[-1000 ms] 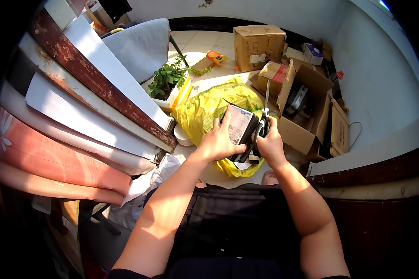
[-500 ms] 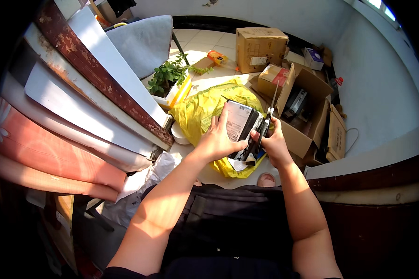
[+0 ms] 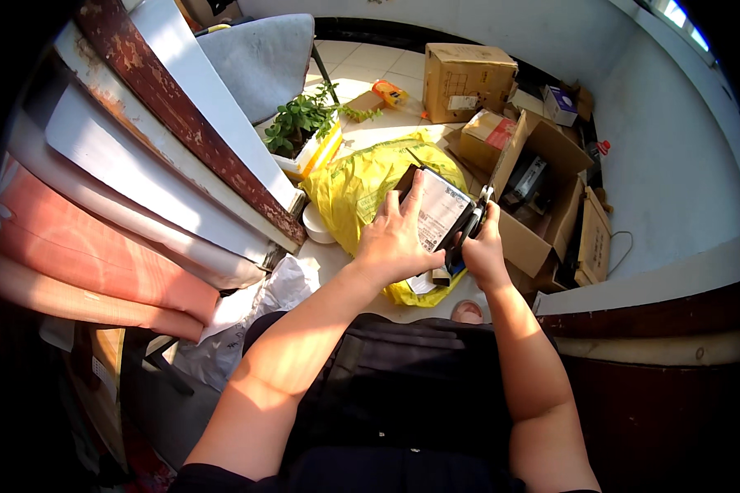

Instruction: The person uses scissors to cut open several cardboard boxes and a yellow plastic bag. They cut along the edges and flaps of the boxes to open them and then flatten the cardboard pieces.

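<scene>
My left hand [image 3: 396, 246] grips a dark box-shaped package [image 3: 441, 207] with a large white printed label on its upper face. Its fingers spread over the label, and the thumb runs along the near edge. Closed on a pair of black-handled scissors [image 3: 476, 220], my right hand [image 3: 487, 253] is at the package's right side. The scissors lie close against that edge; whether the blades touch it I cannot tell. Below both hands a crumpled yellow plastic bag [image 3: 358, 177] rests on the floor, with a white piece and a small dark box partly visible at its near end.
An open cardboard box [image 3: 524, 234] with dark items inside stands to the right, other cartons [image 3: 469, 78] behind it. A potted plant [image 3: 304, 123] in a white-and-yellow box and a white bowl [image 3: 316, 223] sit left of the bag. Leaning boards [image 3: 181, 123] line the left side.
The package has turned so its label faces up more and its dark side shows less. The scissors have tilted with my right hand, and their blades show less than before.
</scene>
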Demonstrator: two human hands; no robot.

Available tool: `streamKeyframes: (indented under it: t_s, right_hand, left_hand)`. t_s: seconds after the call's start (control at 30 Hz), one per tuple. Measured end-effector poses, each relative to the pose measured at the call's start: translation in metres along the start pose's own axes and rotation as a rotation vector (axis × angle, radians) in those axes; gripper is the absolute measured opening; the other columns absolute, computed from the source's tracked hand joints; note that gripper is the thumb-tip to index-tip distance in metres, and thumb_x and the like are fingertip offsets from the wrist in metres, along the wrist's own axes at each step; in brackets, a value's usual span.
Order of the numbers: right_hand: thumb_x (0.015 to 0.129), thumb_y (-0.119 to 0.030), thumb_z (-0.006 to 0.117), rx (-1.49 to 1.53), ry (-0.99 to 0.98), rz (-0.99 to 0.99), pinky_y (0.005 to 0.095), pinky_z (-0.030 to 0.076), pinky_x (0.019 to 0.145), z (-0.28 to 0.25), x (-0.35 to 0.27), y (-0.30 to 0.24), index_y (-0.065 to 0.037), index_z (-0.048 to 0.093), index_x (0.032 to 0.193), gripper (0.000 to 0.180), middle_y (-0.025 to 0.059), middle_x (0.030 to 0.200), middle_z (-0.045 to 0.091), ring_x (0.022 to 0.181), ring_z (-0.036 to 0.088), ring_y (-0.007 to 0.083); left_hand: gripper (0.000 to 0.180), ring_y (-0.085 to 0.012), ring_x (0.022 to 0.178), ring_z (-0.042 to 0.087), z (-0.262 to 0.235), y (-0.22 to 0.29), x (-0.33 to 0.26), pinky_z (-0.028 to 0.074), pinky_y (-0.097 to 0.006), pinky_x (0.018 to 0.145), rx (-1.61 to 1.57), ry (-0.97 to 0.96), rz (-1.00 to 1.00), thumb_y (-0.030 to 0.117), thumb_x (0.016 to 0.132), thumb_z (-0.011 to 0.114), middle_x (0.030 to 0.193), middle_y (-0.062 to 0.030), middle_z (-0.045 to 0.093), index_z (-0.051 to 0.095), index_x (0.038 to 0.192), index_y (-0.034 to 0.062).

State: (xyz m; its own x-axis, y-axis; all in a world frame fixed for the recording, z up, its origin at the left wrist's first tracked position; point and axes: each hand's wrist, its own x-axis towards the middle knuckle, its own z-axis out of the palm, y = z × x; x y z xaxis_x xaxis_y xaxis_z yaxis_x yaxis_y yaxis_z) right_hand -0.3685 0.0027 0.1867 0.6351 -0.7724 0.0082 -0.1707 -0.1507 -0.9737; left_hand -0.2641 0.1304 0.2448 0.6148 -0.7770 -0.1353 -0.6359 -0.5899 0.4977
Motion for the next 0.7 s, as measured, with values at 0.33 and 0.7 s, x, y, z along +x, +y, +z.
streamKeyframes:
  t_s: [0.33, 0.7]
  right_hand:
    - [0.068, 0.008, 0.054, 0.06, -0.052, -0.051, 0.0216, 0.044, 0.063, -0.004, -0.014, -0.01, -0.006, 0.04, 0.12, 0.056, 0.002, 0.088, 0.054, 0.073, 0.052, 0.0079]
    - [0.074, 0.003, 0.068, 0.256, -0.017, 0.145, 0.0284, 0.047, 0.083, 0.001, -0.014, 0.0, -0.003, 0.041, 0.12, 0.054, 0.0076, 0.103, 0.056, 0.093, 0.056, 0.0162]
  left_hand:
    - [0.12, -0.0427, 0.118, 0.047, -0.002, -0.036, 0.017, 0.041, -0.046, 0.099, -0.188, 0.001, 0.168, 0.042, 0.061, 0.076, 0.134, -0.0289, 0.035, -0.001, 0.15, 0.0189]
    - [0.116, -0.0385, 0.135, 0.031, 0.009, -0.054, 0.03, 0.029, -0.042, 0.108, -0.297, 0.029, 0.241, 0.041, 0.067, 0.077, 0.143, -0.0314, 0.029, 0.001, 0.149, 0.01]
